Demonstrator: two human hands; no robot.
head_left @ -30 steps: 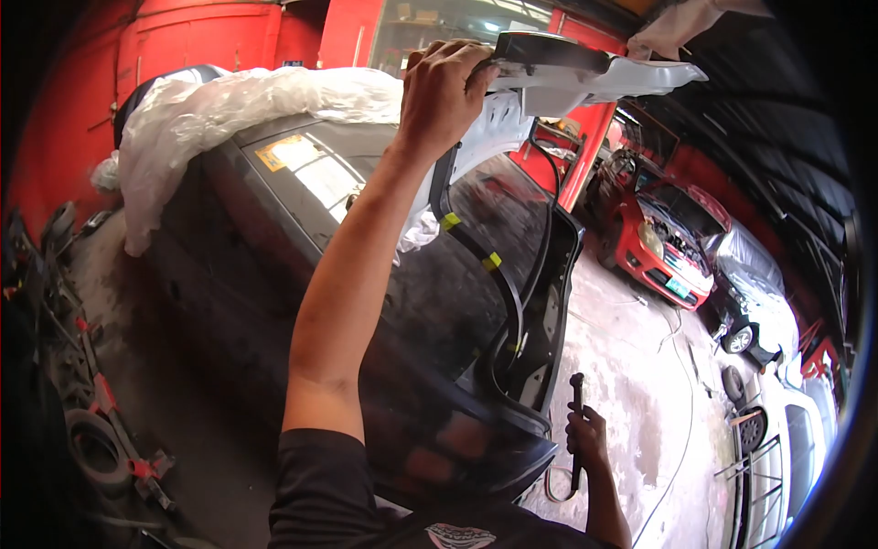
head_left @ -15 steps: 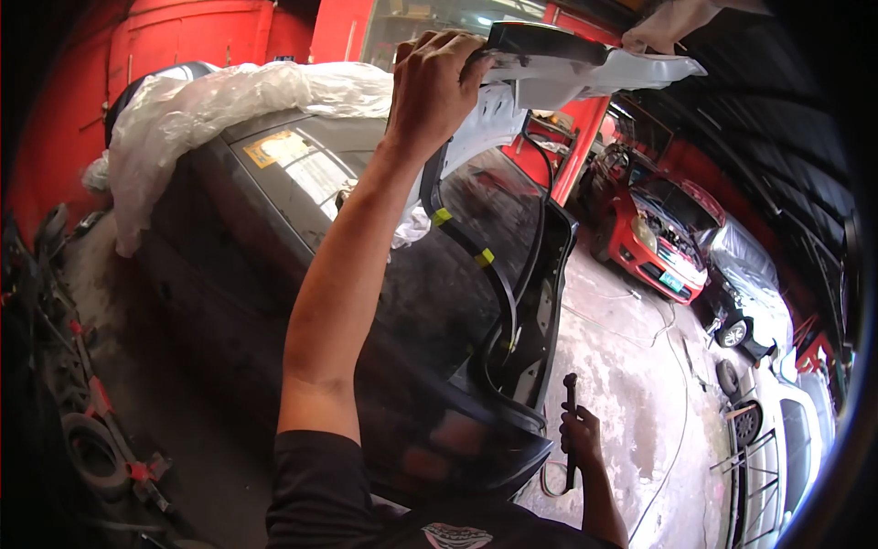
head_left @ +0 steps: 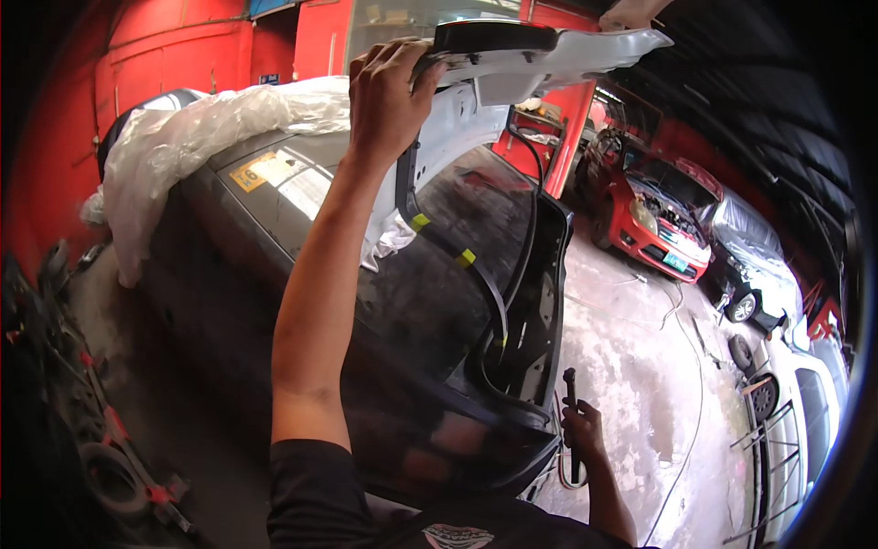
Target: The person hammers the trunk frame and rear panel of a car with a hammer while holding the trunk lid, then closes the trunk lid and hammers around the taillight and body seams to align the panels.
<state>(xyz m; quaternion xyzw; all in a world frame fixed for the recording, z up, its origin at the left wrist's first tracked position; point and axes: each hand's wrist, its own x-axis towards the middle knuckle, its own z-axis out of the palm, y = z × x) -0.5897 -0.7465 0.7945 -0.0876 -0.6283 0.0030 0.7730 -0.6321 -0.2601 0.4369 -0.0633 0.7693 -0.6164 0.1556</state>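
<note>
High in the view, my left hand (head_left: 391,102) is wrapped round the left edge of a raised white panel with a black top part (head_left: 494,38), seemingly a trunk lid. Low on the right, my right hand (head_left: 583,430) grips a dark, rod-like tool (head_left: 572,403) held upright, clear of the car. Between my arms is the dark car body (head_left: 393,412), its rear opening edged by a black seal with yellow tape pieces (head_left: 467,258). Crumpled clear plastic sheeting (head_left: 219,128) covers part of the car at the left.
A red car (head_left: 649,215) with its engine bay open stands at the back right, near a plastic-covered car (head_left: 754,247) and a white vehicle (head_left: 805,403). Jack-like red and black gear (head_left: 119,430) lies at the left. Another person's hand (head_left: 631,13) touches the panel's far end.
The view has turned slightly, so the raised panel, my left hand and the car opening sit further left. Both hands keep their hold.
</note>
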